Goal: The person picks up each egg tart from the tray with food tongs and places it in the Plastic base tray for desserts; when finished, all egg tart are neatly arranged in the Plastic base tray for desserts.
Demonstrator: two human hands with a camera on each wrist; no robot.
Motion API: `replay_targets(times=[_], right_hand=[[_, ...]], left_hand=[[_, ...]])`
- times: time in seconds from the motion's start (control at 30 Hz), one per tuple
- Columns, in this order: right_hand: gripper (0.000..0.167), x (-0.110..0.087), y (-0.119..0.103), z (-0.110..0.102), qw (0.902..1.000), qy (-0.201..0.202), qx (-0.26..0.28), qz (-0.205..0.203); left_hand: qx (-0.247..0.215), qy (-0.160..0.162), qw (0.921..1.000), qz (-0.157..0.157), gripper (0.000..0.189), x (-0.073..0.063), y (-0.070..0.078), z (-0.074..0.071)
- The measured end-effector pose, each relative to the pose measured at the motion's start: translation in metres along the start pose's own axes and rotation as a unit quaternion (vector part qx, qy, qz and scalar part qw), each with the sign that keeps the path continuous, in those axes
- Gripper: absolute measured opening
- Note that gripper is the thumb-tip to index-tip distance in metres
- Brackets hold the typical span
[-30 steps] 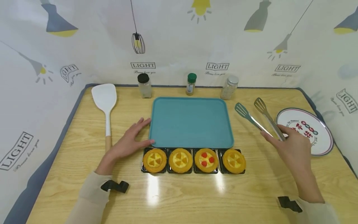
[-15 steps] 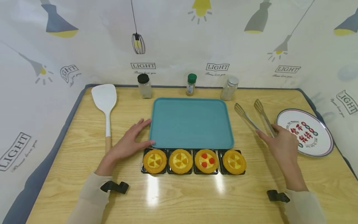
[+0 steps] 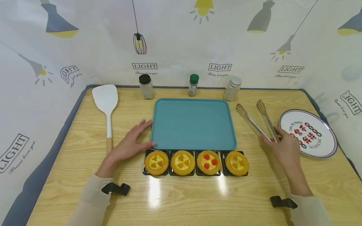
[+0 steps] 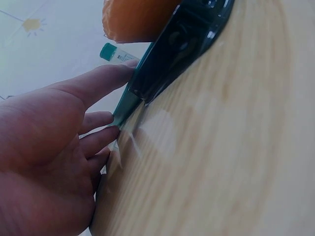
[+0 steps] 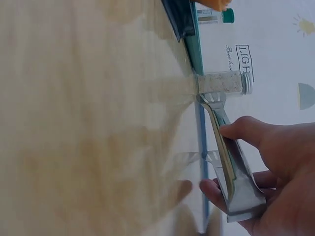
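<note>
My right hand (image 3: 285, 152) holds metal tongs (image 3: 270, 125) between thumb and fingers at the right of the tray. Their two slotted ends point away from me and stand apart, with nothing between them. In the right wrist view the thumb lies along one arm of the tongs (image 5: 238, 167). My left hand (image 3: 130, 142), fingers extended, touches the left edge of a blue-green tray (image 3: 193, 124). Along the tray's near side stands a row of several egg tarts in black plastic holders; one tart (image 3: 208, 162) has red pieces on top, another (image 3: 182, 162) orange wedges.
A white oval plate (image 3: 325, 141) with red characters lies right of my right hand. At left rests a white spatula (image 3: 106, 97) with a wooden handle. Behind the tray stand a black-lidded jar (image 3: 146, 89), a green-capped bottle (image 3: 193, 86) and a silver-lidded jar (image 3: 232, 90).
My right hand has shifted left, away from the plate, still holding the tongs. The slotted ends have turned slightly but stay in nearly the same spot. My left hand has not moved.
</note>
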State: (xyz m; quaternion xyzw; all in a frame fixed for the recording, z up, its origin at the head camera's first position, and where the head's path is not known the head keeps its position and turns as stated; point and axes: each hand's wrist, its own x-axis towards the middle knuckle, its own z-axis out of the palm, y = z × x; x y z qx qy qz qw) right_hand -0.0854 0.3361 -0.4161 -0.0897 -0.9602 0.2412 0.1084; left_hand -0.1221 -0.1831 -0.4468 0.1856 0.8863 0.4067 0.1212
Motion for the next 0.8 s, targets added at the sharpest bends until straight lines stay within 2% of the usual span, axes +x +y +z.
replay_targets(times=[0.2, 0.6, 0.8], right_hand=[[0.06, -0.008, 0.006, 0.009, 0.9987, 0.003, 0.05, 0.006], [0.062, -0.013, 0.012, 0.021, 0.9958, 0.022, 0.086, 0.021], [0.063, -0.013, 0.012, 0.021, 0.9958, 0.025, 0.085, 0.022]], left_hand=[[0.0, -0.001, 1.0, -0.004, 0.085, 0.0, 0.0, -0.001], [-0.004, -0.001, 0.9999, -0.012, 0.085, -0.002, 0.0, -0.001], [-0.009, -0.001, 0.9998, -0.015, 0.085, -0.003, -0.001, -0.001]])
